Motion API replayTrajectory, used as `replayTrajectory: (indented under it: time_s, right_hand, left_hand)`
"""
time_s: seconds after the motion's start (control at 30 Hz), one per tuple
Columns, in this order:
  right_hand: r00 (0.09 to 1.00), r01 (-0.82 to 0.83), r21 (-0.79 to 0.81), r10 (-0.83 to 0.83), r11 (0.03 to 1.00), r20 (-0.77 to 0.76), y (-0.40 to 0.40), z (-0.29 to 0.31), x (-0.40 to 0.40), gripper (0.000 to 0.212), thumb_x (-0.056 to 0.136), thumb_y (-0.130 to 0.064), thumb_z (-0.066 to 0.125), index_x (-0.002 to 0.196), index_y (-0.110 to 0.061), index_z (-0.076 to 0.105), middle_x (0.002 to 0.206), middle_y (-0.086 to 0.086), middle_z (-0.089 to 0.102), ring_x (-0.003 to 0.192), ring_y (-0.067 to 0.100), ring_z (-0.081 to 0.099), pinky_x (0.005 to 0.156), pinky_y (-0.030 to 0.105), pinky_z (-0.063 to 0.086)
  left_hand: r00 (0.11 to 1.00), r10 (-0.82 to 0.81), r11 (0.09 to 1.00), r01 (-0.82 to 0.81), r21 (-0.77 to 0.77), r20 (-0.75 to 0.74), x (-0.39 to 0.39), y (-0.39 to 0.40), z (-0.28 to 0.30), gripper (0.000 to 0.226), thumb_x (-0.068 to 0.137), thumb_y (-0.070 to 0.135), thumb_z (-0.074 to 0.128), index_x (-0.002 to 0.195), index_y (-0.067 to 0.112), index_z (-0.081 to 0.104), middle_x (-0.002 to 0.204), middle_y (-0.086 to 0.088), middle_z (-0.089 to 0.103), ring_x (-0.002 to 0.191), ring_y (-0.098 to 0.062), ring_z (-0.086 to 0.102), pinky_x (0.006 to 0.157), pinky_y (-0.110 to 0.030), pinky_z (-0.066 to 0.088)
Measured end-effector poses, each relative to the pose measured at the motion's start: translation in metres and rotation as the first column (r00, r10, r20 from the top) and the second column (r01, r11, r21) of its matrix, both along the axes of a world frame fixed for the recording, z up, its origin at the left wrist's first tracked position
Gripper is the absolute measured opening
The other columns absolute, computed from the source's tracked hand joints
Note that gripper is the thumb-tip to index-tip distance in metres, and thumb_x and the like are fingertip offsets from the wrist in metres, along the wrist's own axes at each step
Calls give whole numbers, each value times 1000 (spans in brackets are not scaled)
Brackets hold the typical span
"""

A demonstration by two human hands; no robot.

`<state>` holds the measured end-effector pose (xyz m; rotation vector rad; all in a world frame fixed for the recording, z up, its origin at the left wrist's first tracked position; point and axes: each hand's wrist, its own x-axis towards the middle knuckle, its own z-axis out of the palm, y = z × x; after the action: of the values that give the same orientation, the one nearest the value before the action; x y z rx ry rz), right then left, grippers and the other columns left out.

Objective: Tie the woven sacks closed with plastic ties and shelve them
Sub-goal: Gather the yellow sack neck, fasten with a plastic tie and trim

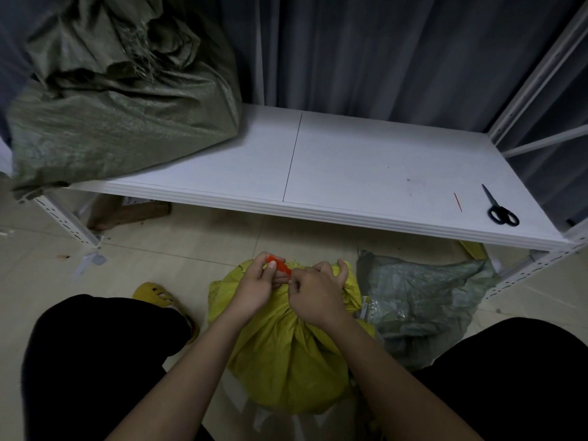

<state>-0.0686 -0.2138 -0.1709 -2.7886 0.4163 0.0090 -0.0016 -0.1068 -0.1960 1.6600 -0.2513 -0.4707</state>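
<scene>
A yellow woven sack stands on the floor between my knees, its mouth gathered into a neck. My right hand grips that bunched neck from the right. My left hand pinches an orange plastic tie at the neck, thumb on top of it. A filled green woven sack lies on the left end of the white shelf. Another grey-green sack sits slumped on the floor to the right of the yellow one.
Black scissors and a thin red tie lie near the shelf's right front corner. A yellow slipper is on the tiled floor at left. Perforated shelf posts stand at both sides, and a grey curtain hangs behind.
</scene>
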Motion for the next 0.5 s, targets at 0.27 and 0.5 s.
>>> replayTrajectory:
  time_s: [0.27,0.5]
  right_hand:
    - [1000,-1,9,1,1000,11,0,-1,0,26,93,-29,38,91,-22,63,96,-3,66,114,22,41,111,55,-2]
    - [999,-1,59,-2,998,51,-2,-5,-2,25,93,-28,38,86,-23,61,93,-6,65,114,20,41,110,53,-4]
  left_hand:
    - [998,-14,999,12,37,55,0,2,-4,19,101,13,36,96,17,54,84,-5,66,69,3,66,72,-14,53]
    - [938,-49,984,-13,178,342,-12,4,-4,17,100,16,38,102,15,55,84,10,63,78,9,60,69,-9,46]
